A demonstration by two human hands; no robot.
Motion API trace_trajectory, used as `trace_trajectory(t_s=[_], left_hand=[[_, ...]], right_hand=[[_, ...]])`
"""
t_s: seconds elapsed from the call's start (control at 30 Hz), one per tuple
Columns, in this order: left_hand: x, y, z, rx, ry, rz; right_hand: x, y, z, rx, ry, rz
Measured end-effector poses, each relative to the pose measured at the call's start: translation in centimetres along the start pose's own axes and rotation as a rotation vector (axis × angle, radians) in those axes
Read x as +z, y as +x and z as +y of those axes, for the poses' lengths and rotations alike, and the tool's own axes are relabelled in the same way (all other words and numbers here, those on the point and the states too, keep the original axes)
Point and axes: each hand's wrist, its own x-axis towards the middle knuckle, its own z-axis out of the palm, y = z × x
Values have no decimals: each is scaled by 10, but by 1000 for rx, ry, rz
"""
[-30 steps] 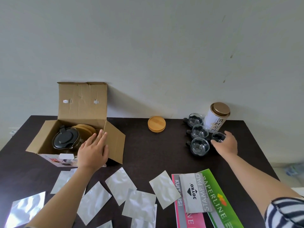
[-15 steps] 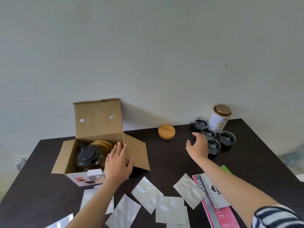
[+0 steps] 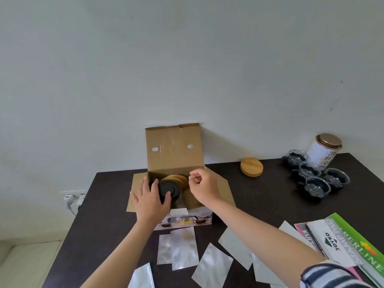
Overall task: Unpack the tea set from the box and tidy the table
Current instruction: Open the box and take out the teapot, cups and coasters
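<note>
One head-worn wide-angle camera looks forward and down across a dark table [image 3: 270, 196] toward a pale wall [image 3: 187, 59], close above the forearms; beyond the fingers [image 3: 154, 187] stands an open cardboard box [image 3: 174, 150].

Plain pale wall [image 3: 187, 59]; dark table [image 3: 259, 200] against it; wall socket [image 3: 71, 197] low left.
</note>
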Motion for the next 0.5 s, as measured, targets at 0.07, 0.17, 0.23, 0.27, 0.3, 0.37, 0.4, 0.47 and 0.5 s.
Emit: trace_trajectory(t_s=[0.07, 0.17, 0.23, 0.27, 0.3, 0.37, 0.4, 0.47, 0.5], left_hand=[[2, 1, -7, -46, 3, -15], [6, 2, -6, -47, -29, -22], [7, 3, -6, -38, -59, -7], [8, 3, -8, -34, -65, -2], [9, 3, -9, -32, -69, -2], [10, 3, -11, -31, -75, -3], [11, 3, -11, -29, -76, 0], [10, 3, -11, -29, -77, 9], [11, 3, -11, -31, -76, 10]], right_hand=[[14, 6, -10, 129, -15, -72], [26, 18, -10, 406, -54, -204], [32, 26, -6, 624, 46, -253], [35, 29, -4, 715, 109, -249], [39, 33, 0, 779, 158, -240], [46, 40, 7, 874, 230, -248], [50, 44, 10, 909, 264, -263], [59, 50, 14, 949, 289, -306], [64, 54, 14, 958, 278, -325]])
